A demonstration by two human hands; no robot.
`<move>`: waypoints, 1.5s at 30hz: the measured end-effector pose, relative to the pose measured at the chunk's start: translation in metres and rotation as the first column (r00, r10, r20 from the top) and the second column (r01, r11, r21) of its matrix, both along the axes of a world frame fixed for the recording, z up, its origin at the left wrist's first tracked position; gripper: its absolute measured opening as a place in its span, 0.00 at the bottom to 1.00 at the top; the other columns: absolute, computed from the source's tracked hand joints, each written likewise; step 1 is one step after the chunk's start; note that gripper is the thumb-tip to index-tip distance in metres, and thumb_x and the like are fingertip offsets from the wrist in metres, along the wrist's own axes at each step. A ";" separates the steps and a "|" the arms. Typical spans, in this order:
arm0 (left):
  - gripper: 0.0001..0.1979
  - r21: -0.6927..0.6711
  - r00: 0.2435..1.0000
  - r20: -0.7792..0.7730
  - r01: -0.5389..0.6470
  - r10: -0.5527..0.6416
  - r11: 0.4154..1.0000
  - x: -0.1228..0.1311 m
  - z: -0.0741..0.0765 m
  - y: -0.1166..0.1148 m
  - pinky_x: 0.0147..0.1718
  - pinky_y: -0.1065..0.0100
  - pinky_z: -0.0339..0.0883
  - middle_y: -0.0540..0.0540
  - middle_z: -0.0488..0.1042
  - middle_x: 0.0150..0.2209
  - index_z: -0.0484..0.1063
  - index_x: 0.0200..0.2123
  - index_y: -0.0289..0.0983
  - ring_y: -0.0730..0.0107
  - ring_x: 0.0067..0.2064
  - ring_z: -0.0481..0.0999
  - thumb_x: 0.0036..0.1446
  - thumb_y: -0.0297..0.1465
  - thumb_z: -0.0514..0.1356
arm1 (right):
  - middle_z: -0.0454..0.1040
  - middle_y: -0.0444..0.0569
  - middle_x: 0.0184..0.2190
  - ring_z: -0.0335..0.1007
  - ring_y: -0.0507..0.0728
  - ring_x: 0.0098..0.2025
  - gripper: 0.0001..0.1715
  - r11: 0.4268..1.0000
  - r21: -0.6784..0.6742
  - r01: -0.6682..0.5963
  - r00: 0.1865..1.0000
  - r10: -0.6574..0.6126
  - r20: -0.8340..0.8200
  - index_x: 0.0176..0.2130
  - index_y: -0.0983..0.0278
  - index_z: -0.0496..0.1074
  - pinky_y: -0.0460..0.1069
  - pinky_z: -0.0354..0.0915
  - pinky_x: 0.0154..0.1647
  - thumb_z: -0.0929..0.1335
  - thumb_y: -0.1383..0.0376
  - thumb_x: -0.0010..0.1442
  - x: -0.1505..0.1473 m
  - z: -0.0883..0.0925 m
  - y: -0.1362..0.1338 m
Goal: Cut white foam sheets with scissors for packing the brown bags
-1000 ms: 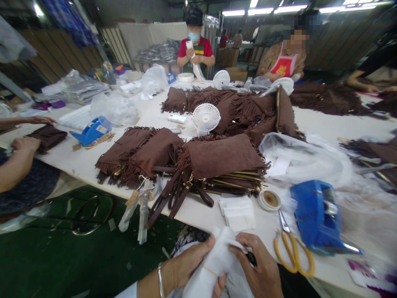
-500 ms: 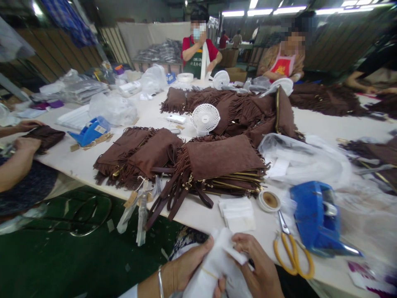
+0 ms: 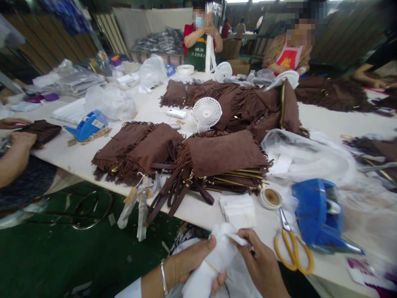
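Note:
At the bottom edge, my left hand [image 3: 192,263] and my right hand [image 3: 262,265] both grip a bundle of white wrapping paper [image 3: 217,258] held in my lap, below the table edge. What the paper covers is hidden. Just beyond my hands lies a small stack of white paper sheets [image 3: 237,209]. A stack of brown fringed suede bags [image 3: 221,163] with dangling straps sits in front of me. Yellow-handled scissors [image 3: 291,246] lie right of my right hand.
A blue tape dispenser [image 3: 319,215] and a tape roll [image 3: 270,198] are at right. Clear plastic bags [image 3: 310,157], a white desk fan [image 3: 206,112] and more brown bags [image 3: 248,107] cover the white table [image 3: 77,159]. Other people work at the left edge and far side.
My hands have kept working the white paper, shifting slightly up in view. The person at the far end raised a white strip higher. The view tilted a little.

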State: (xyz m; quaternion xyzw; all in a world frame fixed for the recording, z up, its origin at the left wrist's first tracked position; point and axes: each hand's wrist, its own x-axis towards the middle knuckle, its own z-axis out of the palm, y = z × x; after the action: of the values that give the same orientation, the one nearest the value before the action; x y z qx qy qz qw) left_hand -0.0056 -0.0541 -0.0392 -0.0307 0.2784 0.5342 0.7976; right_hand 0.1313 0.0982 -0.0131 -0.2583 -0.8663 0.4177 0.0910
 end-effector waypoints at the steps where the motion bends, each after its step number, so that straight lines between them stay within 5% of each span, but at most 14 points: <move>1: 0.35 0.021 1.000 -0.002 0.010 -0.010 1.000 -0.002 -0.001 -0.001 0.20 0.72 0.63 0.41 0.73 0.27 0.73 0.44 0.31 0.71 0.23 0.70 0.53 0.56 0.51 | 0.72 0.42 0.33 0.71 0.54 0.33 0.04 1.000 -0.002 0.008 1.000 -0.008 0.014 0.40 0.57 0.62 0.47 0.63 0.34 0.60 0.61 0.65 -0.001 0.001 0.000; 10: 0.30 0.051 0.997 -0.037 0.068 -0.067 0.996 -0.020 -0.006 -0.007 0.25 0.66 0.69 0.41 0.75 0.29 0.70 0.46 0.31 0.67 0.24 0.73 0.48 0.49 0.63 | 0.69 0.40 0.28 0.68 0.52 0.27 0.04 0.998 -0.018 0.058 0.998 -0.058 0.016 0.39 0.58 0.62 0.45 0.62 0.28 0.60 0.62 0.63 -0.014 0.010 0.009; 17: 0.20 0.054 0.996 -0.034 0.086 -0.084 0.995 -0.031 0.003 -0.004 0.22 0.68 0.72 0.43 0.74 0.26 0.69 0.46 0.33 0.70 0.22 0.73 0.46 0.26 0.60 | 0.68 0.38 0.24 0.66 0.51 0.23 0.03 0.996 0.068 0.057 0.998 -0.057 -0.002 0.37 0.58 0.63 0.44 0.61 0.25 0.61 0.63 0.62 -0.025 0.016 0.017; 27: 0.20 0.007 0.985 -0.128 0.117 -0.115 0.993 -0.063 0.003 0.001 0.21 0.68 0.69 0.44 0.74 0.24 0.69 0.43 0.32 0.70 0.20 0.71 0.42 0.26 0.59 | 0.71 0.40 0.25 0.68 0.52 0.23 0.04 0.984 0.155 0.093 0.994 -0.082 -0.075 0.37 0.58 0.64 0.44 0.62 0.25 0.61 0.64 0.62 -0.051 0.027 0.029; 38: 0.22 0.048 0.956 -0.102 0.279 -0.274 0.959 -0.099 0.011 0.010 0.21 0.70 0.64 0.46 0.72 0.23 0.69 0.44 0.34 0.72 0.20 0.67 0.41 0.27 0.61 | 0.72 0.41 0.27 0.70 0.53 0.27 0.06 0.970 0.187 0.157 0.988 -0.152 -0.039 0.39 0.59 0.64 0.45 0.63 0.28 0.61 0.61 0.62 -0.061 0.026 0.060; 45: 0.18 -0.019 0.929 -0.178 0.327 -0.325 0.945 -0.125 -0.007 0.019 0.19 0.69 0.64 0.45 0.75 0.22 0.69 0.41 0.34 0.69 0.19 0.69 0.43 0.31 0.62 | 0.75 0.45 0.30 0.73 0.56 0.29 0.08 0.912 0.324 0.251 0.967 -0.250 -0.044 0.39 0.59 0.66 0.47 0.63 0.28 0.62 0.61 0.60 -0.056 0.025 0.099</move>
State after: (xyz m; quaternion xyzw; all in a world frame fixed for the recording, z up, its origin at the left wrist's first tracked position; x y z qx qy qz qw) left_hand -0.1311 -0.0355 -0.0459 0.0684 0.3470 0.3966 0.8471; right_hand 0.0754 0.1972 0.0119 -0.3480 -0.8831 0.2537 0.1861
